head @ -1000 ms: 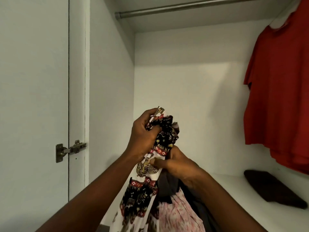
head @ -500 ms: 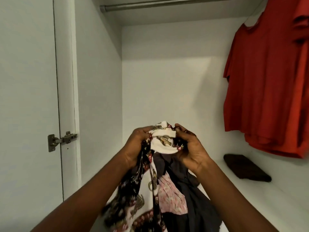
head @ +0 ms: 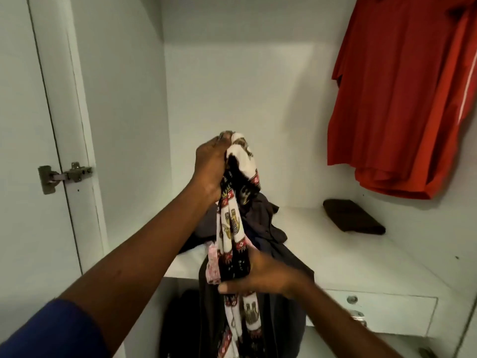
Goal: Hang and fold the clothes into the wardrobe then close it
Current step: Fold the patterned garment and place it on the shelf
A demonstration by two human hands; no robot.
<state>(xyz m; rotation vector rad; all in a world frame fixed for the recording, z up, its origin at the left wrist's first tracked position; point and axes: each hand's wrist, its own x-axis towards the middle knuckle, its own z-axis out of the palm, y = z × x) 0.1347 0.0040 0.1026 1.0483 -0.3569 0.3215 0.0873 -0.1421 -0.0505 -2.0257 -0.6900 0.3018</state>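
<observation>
L hand (head: 210, 170) grip clenched on patterned cloth (head: 229, 226) top; R hand (head: 260, 276) grip clutches it lower, cloth strung between.

Shelf (head: 322, 254) open btwn dark heap (head: 263, 218) & brown cloth (head: 353, 219); red shirts (head: 395, 99) block right.

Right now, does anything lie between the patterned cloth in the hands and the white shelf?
Yes. A heap of dark clothes lies on the shelf just behind the patterned cloth, gripped by the left hand and right hand. Rightward the shelf is bare up to a folded dark garment.
</observation>
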